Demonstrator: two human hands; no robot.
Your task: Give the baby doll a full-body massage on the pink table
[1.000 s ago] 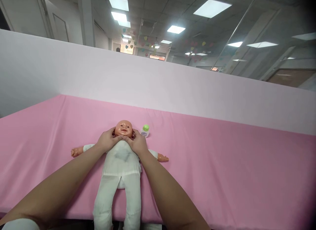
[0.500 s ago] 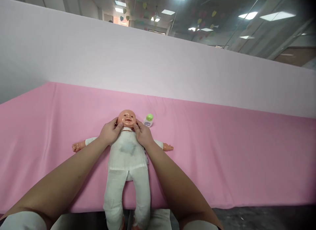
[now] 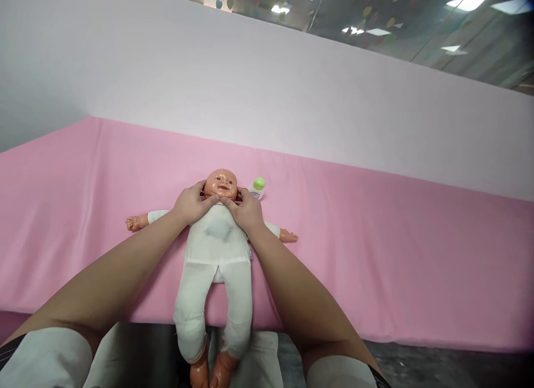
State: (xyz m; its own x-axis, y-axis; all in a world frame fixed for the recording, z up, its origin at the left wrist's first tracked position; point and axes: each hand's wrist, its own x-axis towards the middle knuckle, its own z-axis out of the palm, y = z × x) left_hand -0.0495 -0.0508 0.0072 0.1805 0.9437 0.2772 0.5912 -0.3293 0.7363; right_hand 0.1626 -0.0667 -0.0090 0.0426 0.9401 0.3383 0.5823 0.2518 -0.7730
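A baby doll (image 3: 217, 249) in a white suit lies on its back on the pink cloth, arms spread, legs hanging over the near edge. Its head (image 3: 221, 183) points away from me. My left hand (image 3: 192, 203) rests at the doll's left cheek and neck, thumb under the chin. My right hand (image 3: 247, 210) mirrors it on the other side, its thumb meeting the left one below the chin. Both hands cup the head and neck.
A small white bottle with a green cap (image 3: 257, 188) stands just right of the doll's head. The pink cloth (image 3: 375, 238) covers the table, with a white partition (image 3: 292, 93) behind. My white-clad knees show below the table edge.
The view has tilted down, so the doll's feet and my knees now show. My thumbs have slid from the doll's cheeks to meet under its chin.
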